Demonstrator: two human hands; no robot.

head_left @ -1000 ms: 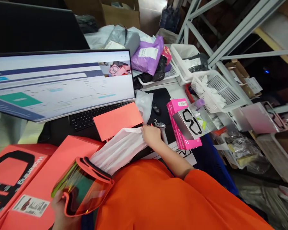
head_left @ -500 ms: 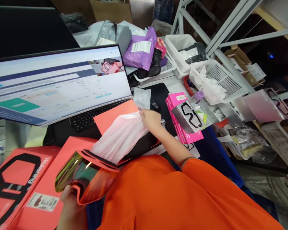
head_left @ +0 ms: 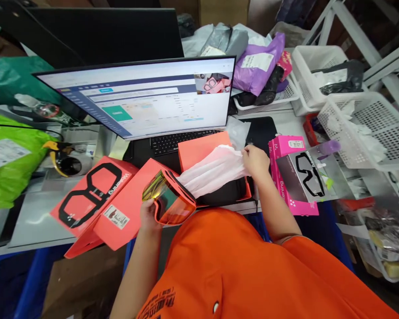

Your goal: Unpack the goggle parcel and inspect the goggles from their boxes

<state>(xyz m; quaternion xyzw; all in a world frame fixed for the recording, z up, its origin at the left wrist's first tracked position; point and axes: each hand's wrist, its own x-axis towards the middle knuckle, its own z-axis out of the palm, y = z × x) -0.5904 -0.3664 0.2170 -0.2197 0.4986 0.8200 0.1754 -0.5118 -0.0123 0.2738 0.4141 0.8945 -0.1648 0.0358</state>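
Note:
My left hand point(head_left: 148, 213) grips a pair of coral-framed goggles point(head_left: 169, 199) with a mirrored lens, held just above my orange shirt. A white fabric pouch point(head_left: 213, 170) runs from the goggles toward the right, and my right hand point(head_left: 256, 159) pinches its far end. Under the pouch lies an open coral box point(head_left: 202, 148) with a black inner tray point(head_left: 224, 195). A coral box lid point(head_left: 126, 208) with a small sticker sits beside my left hand.
A monitor point(head_left: 146, 95) and keyboard point(head_left: 179, 141) stand behind the boxes. Another coral box point(head_left: 93, 195) with a black goggle outline lies left. A pink goggle box point(head_left: 294, 175) is right, white baskets point(head_left: 369, 128) and mail bags point(head_left: 257, 66) behind, a green bag point(head_left: 9, 164) far left.
The view has swung left and down. My right hand has drawn the white pouch end further right; my left hand has brought the goggles closer to the open box.

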